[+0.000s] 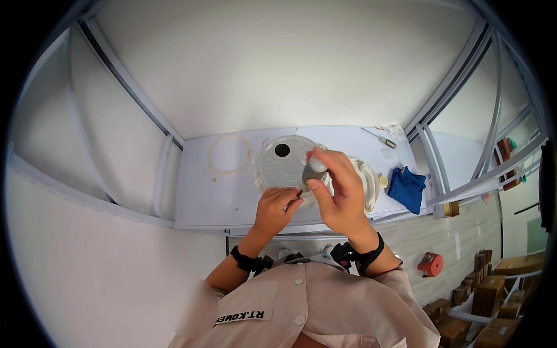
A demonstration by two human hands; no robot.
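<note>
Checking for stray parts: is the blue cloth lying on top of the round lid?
No, the blue cloth lies apart, right of the round lid.

lid (282, 164): translucent matt plastic | rag (407, 188): blue cloth | table (203, 197): smooth white

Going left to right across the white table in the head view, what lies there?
Thin pale ring → round translucent lid with a dark hole → left hand → right hand holding a small grey piece → blue cloth.
</note>
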